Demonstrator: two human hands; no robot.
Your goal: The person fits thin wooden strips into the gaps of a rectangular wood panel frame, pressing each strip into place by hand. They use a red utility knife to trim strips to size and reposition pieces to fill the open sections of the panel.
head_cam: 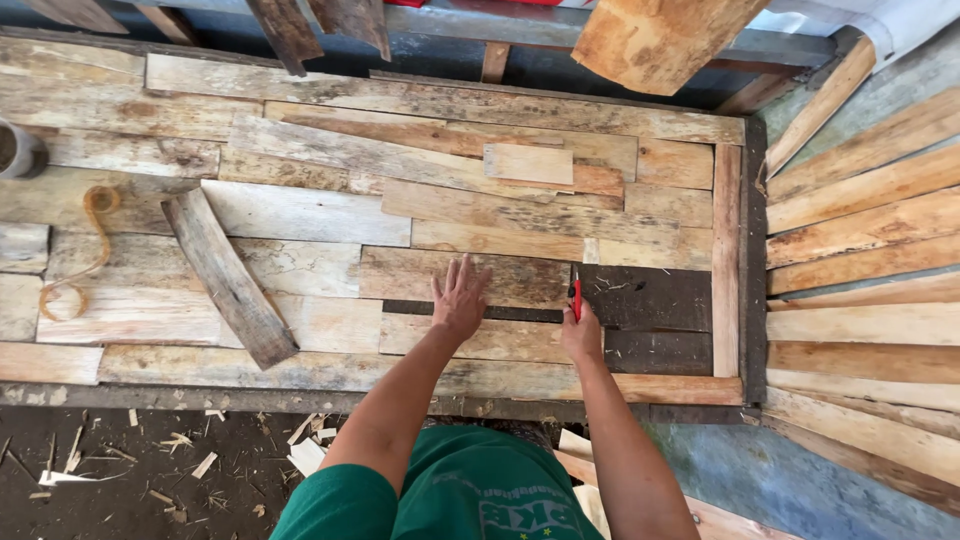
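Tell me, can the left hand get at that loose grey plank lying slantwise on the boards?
Probably yes: the left hand lies flat on the boards, holding nothing, and the slanted plank sits to its left with nothing between them.

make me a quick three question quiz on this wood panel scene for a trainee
1. True or false: the left hand lies flat, fingers spread, on a pale plank.
2. What does the right hand hold? A) a hammer B) a red marker C) a saw
3. Fill in: the loose weathered board lies ______ across the planks, left of the hands.

Key
1. True; the palm presses on the plank.
2. B; the red marker points up, its tip at the plank's right end beside the dark gap.
3. Diagonally; beyond it, a curled wood strip lies near the left edge.
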